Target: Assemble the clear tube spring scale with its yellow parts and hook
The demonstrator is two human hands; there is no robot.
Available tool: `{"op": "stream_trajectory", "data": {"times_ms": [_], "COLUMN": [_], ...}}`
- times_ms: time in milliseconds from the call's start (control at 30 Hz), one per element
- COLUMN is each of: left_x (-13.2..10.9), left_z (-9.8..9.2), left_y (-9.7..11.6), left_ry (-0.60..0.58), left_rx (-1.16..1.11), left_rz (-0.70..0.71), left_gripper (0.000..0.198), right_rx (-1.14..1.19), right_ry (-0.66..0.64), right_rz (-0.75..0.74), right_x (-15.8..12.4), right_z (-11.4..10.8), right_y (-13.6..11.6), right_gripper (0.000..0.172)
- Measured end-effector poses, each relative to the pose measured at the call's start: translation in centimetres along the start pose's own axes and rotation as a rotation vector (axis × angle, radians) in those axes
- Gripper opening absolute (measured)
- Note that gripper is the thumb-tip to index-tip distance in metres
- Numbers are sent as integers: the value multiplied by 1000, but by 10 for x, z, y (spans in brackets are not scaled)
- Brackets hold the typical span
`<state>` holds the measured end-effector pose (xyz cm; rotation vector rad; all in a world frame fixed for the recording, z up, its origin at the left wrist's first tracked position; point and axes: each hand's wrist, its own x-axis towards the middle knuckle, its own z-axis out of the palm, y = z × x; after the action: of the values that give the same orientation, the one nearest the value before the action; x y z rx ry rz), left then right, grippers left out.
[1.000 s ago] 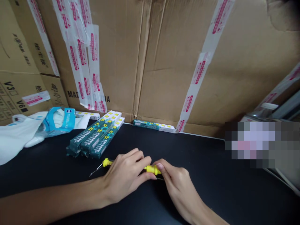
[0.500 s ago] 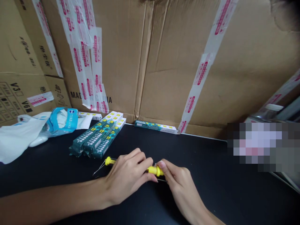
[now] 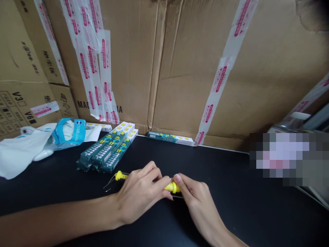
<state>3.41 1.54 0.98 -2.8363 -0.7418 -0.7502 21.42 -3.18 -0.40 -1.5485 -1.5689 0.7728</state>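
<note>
Head view: the left hand (image 3: 140, 197) closes around the tool's (image 3: 171, 187) middle, steadying it on the black table (image 3: 231, 192), while the right hand (image 3: 194, 195) pinches its yellow end. Boxes (image 3: 108, 147) lie at ten o'clock.

- Two hands, left hand (image 3: 140, 195) and right hand (image 3: 196, 202), near
- One yellow-ended tool (image 3: 172, 187)
- Three stacked green boxes (image 3: 108, 151), left
- One single green box (image 3: 171, 138), far
- One plastic bag (image 3: 38, 144), far left
- One black table (image 3: 231, 192)
</note>
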Motion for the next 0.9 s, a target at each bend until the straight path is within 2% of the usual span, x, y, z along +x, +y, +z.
{"op": "stream_trajectory", "data": {"times_ms": [233, 367, 433, 533, 600, 667, 800, 900], "left_x": [-1, -2, -2, -2, -1, -1, -2, -2], "left_z": [4, 6, 5, 5, 5, 6, 10, 12], "left_y": [0, 0, 1, 3, 5, 6, 8, 9], "left_ry": [118, 193, 209, 189, 125, 56, 43, 80], "left_rx": [62, 103, 117, 56, 12, 22, 70, 109], "left_rz": [57, 89, 91, 32, -18, -22, 0, -10], "left_gripper": [20, 25, 33, 46, 53, 58, 56, 53], "right_rx": [-10, -49, -99, -239, -335, -388, -424, -391], "right_ry": [31, 72, 89, 104, 118, 107, 85, 97], "right_rz": [-23, -93, -219, -555, -762, -888, -986, -928], "right_x": [-1, -2, -3, -3, -1, 2, 6, 5], "right_z": [1, 0, -1, -7, -11, -16, -20, -19], "right_y": [3, 6, 7, 11, 15, 17, 17, 15], "right_gripper": [53, 50, 44, 26, 25, 28, 29, 28]}}
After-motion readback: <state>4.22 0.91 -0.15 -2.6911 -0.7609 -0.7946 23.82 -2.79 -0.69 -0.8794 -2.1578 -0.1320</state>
